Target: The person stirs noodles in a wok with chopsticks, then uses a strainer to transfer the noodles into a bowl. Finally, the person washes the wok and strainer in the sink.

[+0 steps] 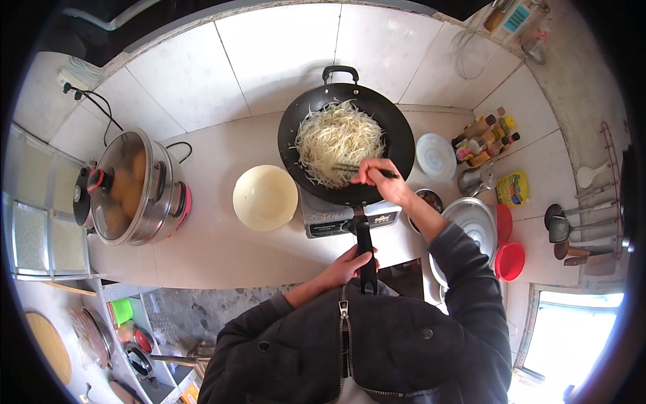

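Observation:
A black wok [398, 136] sits on a portable gas stove [330, 224], holding a heap of pale bean sprouts [340, 139]. My left hand [348, 267] is closed around the wok's long black handle [364, 237], near my jacket. Over the wok's front right part, my right hand [381, 178] grips dark chopsticks [345, 167], whose tips reach into the sprouts. A cream-coloured bowl [265, 198] with nothing visible in it stands left of the stove.
A steamer pot [166, 187] under a glass lid stands at the left. To the right are a white plate [436, 157], sauce bottles [474, 129], a small bowl of dark food [429, 198], a metal lid [472, 222] and a red container [509, 261]. Ladles [560, 230] hang on the right wall.

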Tool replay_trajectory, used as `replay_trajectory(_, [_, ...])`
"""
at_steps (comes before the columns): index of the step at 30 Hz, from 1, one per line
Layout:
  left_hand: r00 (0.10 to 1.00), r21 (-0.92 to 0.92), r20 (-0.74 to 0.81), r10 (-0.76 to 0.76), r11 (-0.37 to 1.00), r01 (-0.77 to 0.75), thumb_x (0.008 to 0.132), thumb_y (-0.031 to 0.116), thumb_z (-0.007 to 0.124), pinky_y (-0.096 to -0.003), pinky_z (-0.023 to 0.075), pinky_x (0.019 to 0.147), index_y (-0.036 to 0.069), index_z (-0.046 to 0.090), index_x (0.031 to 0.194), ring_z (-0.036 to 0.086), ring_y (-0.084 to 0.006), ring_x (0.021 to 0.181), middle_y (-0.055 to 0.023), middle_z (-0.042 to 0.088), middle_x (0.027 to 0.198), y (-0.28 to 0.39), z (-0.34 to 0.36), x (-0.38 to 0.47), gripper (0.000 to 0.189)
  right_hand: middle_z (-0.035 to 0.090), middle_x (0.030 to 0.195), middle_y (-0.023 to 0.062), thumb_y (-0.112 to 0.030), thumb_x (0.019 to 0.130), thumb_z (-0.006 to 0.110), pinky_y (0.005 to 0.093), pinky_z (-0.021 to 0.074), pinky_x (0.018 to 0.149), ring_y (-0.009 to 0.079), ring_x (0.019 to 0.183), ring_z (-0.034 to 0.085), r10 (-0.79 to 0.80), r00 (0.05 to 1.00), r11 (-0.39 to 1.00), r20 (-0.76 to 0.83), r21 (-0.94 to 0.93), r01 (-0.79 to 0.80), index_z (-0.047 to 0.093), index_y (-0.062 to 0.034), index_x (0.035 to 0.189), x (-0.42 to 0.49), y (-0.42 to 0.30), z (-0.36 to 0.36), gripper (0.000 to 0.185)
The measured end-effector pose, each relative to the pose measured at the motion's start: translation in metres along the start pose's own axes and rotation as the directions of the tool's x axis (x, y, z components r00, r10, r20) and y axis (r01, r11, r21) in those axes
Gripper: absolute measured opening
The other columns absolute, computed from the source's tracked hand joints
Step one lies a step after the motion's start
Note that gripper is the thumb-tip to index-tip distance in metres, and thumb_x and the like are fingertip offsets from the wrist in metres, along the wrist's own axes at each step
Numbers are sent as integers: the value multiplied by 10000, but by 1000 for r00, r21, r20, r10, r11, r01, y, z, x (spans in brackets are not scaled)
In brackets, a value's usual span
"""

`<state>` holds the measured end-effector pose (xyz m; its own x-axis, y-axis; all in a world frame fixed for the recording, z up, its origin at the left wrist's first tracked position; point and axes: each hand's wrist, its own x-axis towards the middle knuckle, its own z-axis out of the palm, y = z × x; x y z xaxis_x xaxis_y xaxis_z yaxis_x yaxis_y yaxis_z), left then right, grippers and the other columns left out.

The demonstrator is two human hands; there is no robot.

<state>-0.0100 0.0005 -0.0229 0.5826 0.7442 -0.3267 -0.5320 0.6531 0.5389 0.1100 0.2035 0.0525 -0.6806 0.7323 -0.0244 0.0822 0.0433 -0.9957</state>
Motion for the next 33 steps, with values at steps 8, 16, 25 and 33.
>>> replay_trajectory(8, [1000, -20, -6, -23, 1000, 23, 1005, 261, 474, -319, 461, 885, 47, 442, 1267, 568, -167, 975, -77, 586, 1027, 5, 7, -1, 340, 548, 700, 49, -20, 792, 403, 275, 425, 648, 134, 682, 502, 26, 999, 938, -24, -345, -32, 539, 22, 753, -27, -24, -37, 148])
replay_trajectory(16, [1000, 54, -5, -20, 998, 20, 1004, 276, 476, -329, 458, 906, 53, 456, 1266, 569, -162, 1002, -72, 592, 1043, 11, 8, -5, 344, 566, 932, 83, -124, 960, 406, 277, 506, 717, 139, 776, 578, -80, 955, 940, -284, -340, -22, 604, 13, 988, -43, -76, -48, 243])
replay_trajectory(25, [998, 83, -2, -56, 995, 56, 1005, 288, 474, -337, 462, 912, 61, 449, 1281, 569, -165, 1037, -70, 596, 1075, 21, 13, -10, 359, 659, 891, 93, -95, 913, 591, 244, 514, 736, 145, 796, 662, -48, 857, 966, -513, -242, -91, 698, 11, 966, -23, 12, -64, 159])
replay_trajectory(33, [996, 229, -92, -6, 973, 27, 1004, 338, 461, -340, 432, 921, 79, 438, 1293, 533, -148, 1057, -49, 560, 1161, 7, -3, -17, 389, 695, 845, 72, -215, 932, 577, 214, 521, 685, 116, 743, 678, 80, 846, 943, -528, -236, -237, 694, 17, 968, -14, -57, -68, 263])
